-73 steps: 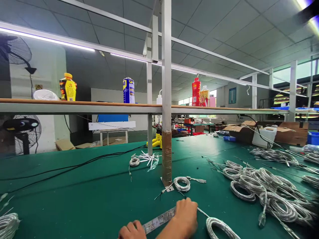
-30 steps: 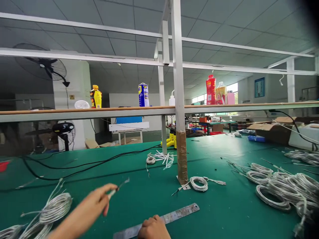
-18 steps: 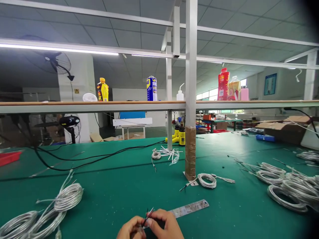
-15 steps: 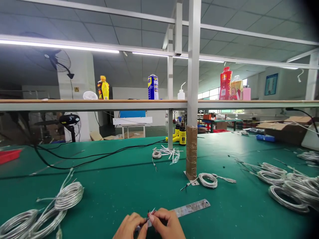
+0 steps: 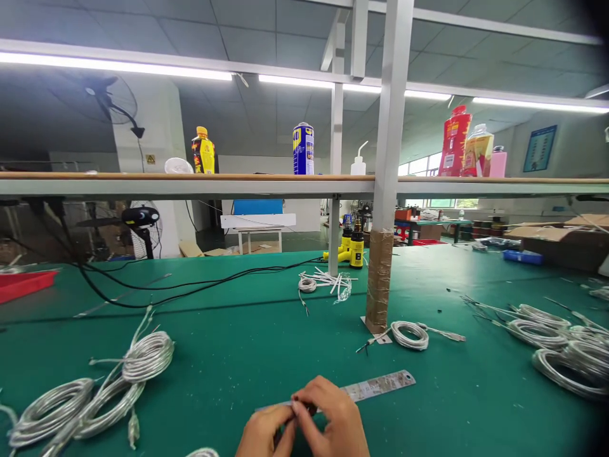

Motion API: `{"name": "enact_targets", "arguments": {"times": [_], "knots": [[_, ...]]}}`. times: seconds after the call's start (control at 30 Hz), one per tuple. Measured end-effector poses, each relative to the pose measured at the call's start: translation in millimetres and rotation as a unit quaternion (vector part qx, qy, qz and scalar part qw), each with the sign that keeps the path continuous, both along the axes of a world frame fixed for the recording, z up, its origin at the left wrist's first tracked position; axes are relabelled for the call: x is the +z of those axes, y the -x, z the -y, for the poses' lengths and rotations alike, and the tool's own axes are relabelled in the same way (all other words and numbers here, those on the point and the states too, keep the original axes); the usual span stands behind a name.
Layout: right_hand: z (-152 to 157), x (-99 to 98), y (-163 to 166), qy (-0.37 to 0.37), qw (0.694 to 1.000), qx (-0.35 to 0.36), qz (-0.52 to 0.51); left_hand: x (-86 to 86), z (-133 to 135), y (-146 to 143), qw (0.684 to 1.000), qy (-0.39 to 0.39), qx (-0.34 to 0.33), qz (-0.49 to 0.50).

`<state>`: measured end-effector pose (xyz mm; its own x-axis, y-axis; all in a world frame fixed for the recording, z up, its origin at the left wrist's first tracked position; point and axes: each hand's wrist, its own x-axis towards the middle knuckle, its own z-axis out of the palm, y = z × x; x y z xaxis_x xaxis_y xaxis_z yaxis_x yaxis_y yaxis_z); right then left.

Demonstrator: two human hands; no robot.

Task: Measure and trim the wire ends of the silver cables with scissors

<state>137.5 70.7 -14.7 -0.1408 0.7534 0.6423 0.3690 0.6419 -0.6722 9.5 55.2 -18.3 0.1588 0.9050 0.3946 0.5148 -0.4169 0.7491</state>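
My left hand (image 5: 264, 433) and my right hand (image 5: 333, 419) meet at the bottom centre, just above the green table (image 5: 247, 355). Both pinch the same small thing, probably a thin wire end; it is mostly hidden by the fingers. A metal ruler (image 5: 375, 386) lies flat on the mat right behind my right hand. A bundle of silver cable coils (image 5: 95, 393) lies to the left of my hands. One single coil (image 5: 410, 334) rests beyond the ruler by the post.
A taped metal post (image 5: 380, 285) stands mid-table. More cable coils (image 5: 566, 346) pile at the right. Black cables (image 5: 190, 289) run across the far left. White ties (image 5: 328, 282) and yellow bottles (image 5: 354, 244) sit behind the post. A shelf (image 5: 190, 184) carries cans and bottles.
My left hand came back from the coils at the left with a thin wire and met my right hand over the ruler. The fingers have closed tighter on it. The view shifted left.
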Motion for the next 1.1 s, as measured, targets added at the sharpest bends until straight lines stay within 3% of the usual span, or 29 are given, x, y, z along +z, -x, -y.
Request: {"name": "enact_targets", "arguments": {"times": [0.07,0.17,0.3,0.37,0.57,0.7,0.93,1.1], "knots": [[-2,2.2,1,0.115,0.987,0.035,-0.104,2.8,0,-2,0.997,0.037,0.026,0.063],[-6,3.3,1,0.248,0.938,0.082,-0.229,6.7,1,-6,0.988,0.082,0.034,0.127],[-8,1.0,0,0.259,0.912,0.066,-0.31,14.0,3,-6,0.976,0.14,0.047,0.159],[-7,-1.4,3,0.264,0.905,0.081,-0.323,18.7,4,-5,0.97,0.134,0.058,0.193],[0,-6.1,14,0.349,0.855,0.247,-0.294,27.6,4,-1,0.958,0.058,0.091,0.265],[3,-9.0,23,0.304,0.893,0.238,-0.233,26.5,5,-4,0.961,-0.005,0.083,0.264],[2,-27.3,39,0.254,0.922,0.158,-0.245,27.7,14,-8,0.98,-0.039,0.104,0.164],[2,-23.5,28,0.276,0.926,0.168,-0.195,21.0,9,-9,0.963,0.004,0.083,0.255]]}}
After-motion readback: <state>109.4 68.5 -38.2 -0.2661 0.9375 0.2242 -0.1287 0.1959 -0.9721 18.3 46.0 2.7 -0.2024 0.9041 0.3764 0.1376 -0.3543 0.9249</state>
